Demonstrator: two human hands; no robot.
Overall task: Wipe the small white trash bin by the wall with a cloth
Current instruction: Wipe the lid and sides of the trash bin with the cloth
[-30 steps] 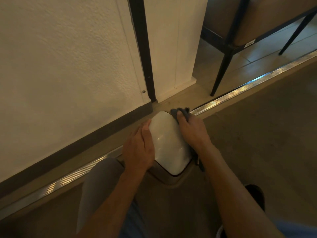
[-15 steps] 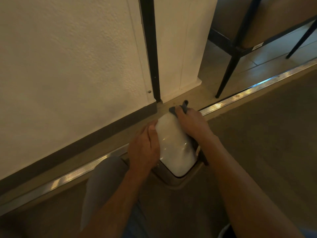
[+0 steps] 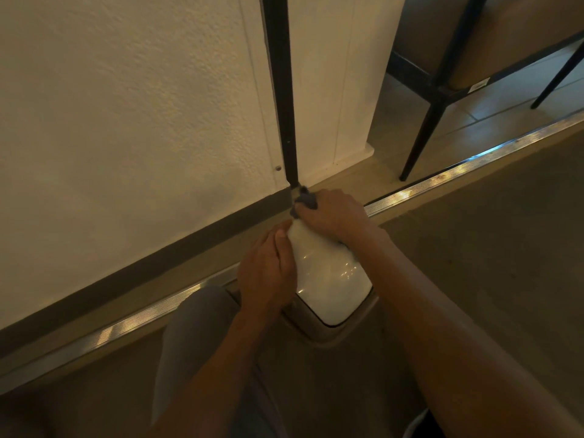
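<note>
Small white trash bin (image 3: 328, 279) sits on the floor (image 3: 474, 263) close to the textured white wall (image 3: 126, 121), just in front of the dark baseboard (image 3: 158, 260) and across the ribbed metal threshold strip (image 3: 442, 184) that runs diagonally through the view. Glossy lid faces up toward the camera, with light glints on it; a tan-looking rim of the bin body shows below the lid's near edge. Left hand (image 3: 268, 273) lies flat against the bin's left side, fingers together and curled over the lid edge, thumb on top, bracing it. Right hand (image 3: 331, 213) is closed around a bunched grey-blue cloth (image 3: 305, 200) and pressed on the far end of the lid; the cloth sticks out past the fingertips, near the foot of a black vertical post (image 3: 281, 90) at the wall. Both forearms reach in from the bottom of the frame. A grey trouser knee (image 3: 196, 327) shows left of the bin. Black chair legs (image 3: 423, 131) stand on tile beyond the strip, upper right.
</note>
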